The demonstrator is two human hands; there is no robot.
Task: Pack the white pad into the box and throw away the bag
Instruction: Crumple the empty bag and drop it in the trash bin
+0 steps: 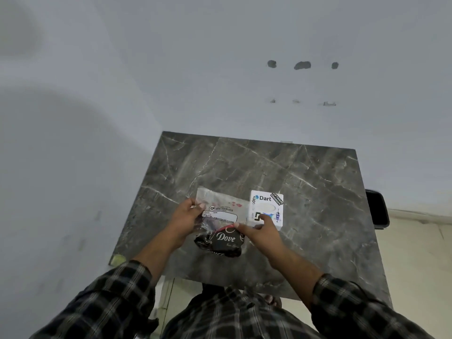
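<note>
A clear plastic bag point(223, 207) printed "BIG TISSUES" lies flat on the grey marble table point(305, 182); I cannot make out what it holds. My left hand point(188, 216) pinches the bag's left edge. To its right, touching it, stands a white box point(267, 204) with "Dart" stickers and a pale oval on its top. My right hand point(261, 232) rests with its fingertips on the near part of the box top, and its thumb reaches left to the bag's right edge. Its fingers are apart and grip nothing.
A black "Dove" pouch point(223, 243) lies under the near end of the clear bag, between my wrists. A dark chair or stool point(378, 207) stands off the table's right edge. A grey wall runs behind and to the left.
</note>
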